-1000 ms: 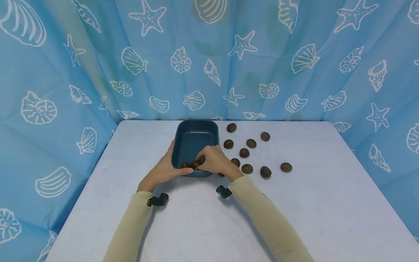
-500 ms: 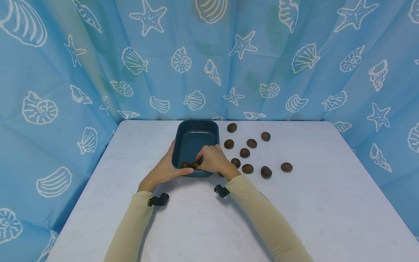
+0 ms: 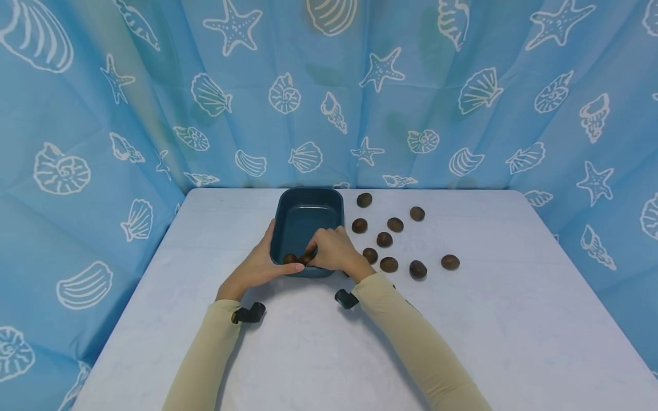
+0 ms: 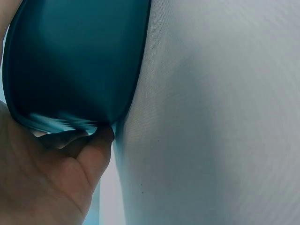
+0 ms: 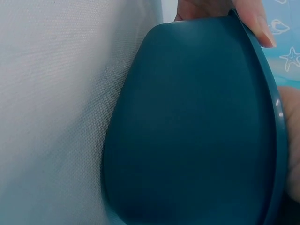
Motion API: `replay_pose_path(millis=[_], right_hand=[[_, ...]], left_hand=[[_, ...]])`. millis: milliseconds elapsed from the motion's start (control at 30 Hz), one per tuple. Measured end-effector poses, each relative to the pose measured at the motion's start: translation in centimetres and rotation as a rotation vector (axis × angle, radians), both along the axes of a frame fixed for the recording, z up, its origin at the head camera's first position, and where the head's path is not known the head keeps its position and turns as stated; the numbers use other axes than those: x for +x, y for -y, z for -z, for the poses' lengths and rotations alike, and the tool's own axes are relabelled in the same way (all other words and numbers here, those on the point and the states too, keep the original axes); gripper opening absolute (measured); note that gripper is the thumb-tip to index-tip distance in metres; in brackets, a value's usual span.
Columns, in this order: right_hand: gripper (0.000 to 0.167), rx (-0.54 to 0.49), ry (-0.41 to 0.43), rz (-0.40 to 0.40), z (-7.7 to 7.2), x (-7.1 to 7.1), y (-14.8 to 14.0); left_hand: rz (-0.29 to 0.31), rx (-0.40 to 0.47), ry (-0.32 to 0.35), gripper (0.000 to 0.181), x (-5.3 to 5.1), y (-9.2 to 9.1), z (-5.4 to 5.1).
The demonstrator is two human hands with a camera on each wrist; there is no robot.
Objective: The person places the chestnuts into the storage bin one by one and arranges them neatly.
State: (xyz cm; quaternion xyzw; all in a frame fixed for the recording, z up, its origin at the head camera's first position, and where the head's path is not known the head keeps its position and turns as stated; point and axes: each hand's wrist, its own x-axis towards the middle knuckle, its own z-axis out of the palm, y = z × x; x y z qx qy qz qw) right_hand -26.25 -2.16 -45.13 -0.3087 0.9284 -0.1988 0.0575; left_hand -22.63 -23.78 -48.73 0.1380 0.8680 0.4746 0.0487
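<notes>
Fingers of right hand [image 3: 334, 250]: pinching brown ovoid [image 3: 305, 260], inside dark-teal dish [image 3: 305, 224], near end | left hand [image 3: 259, 264]: gripping dish's near-left corner | dish's long axis: near to far

Left sleeve [image 3: 197, 362] and right sleeve [image 3: 418, 339]: long, plain beige, lightly creased, both stopping behind the bare fingers [image 3: 292, 268]. Each wrist has a small black cam, stubby rounded head: left cam [image 3: 252, 313], right cam [image 3: 346, 299], both behind the fingers, inner side.
</notes>
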Motion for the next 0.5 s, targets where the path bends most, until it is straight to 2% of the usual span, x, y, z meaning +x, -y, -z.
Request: replay_pose_path(millis=[267,367,500], right_hand=[[0.021,-0.023,0.010,-0.010,-0.1,-0.1,-0.1],[0.029,-0.095,0.065,-0.005,-0.2,-0.3,-0.6],[0.037,-0.247,0.154,0.013,-0.7,-0.3,-2.0]], left_hand=[[0.009,0.002,-0.028,0.126,-0.1,0.1,0.0],[0.008,-0.001,-0.021,0.127,0.0,0.0,0.0],[-0.012,-0.010,0.014,0.128,0.1,-0.1,0.0]])
